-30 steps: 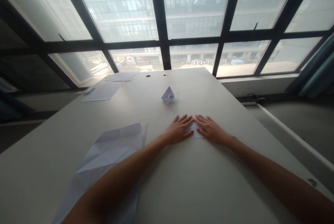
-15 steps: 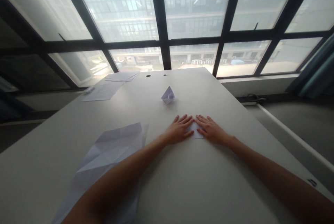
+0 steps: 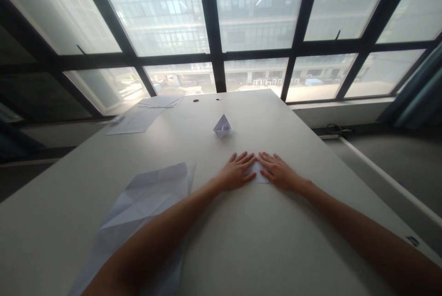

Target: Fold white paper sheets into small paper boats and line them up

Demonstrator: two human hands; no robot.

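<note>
Both hands lie flat on a small folded sheet of white paper (image 3: 257, 175) on the white table. My left hand (image 3: 238, 171) covers its left side, with fingers spread and stretched forward. Over the right side rests my right hand (image 3: 279, 171), its fingers likewise extended. Between the two thumbs a piece of the paper shows; the rest of it is hidden under the hands. Just beyond them a folded paper boat (image 3: 222, 126) stands upright. A large creased sheet of paper (image 3: 148, 194) lies under my left forearm.
More flat white sheets (image 3: 134, 120) lie at the table's far left. Two small holes, one of them a round hole (image 3: 195, 100), sit near the far edge of the table (image 3: 241, 240). Behind it rise large dark-framed windows (image 3: 255, 10). A curtain (image 3: 414, 98) hangs at right.
</note>
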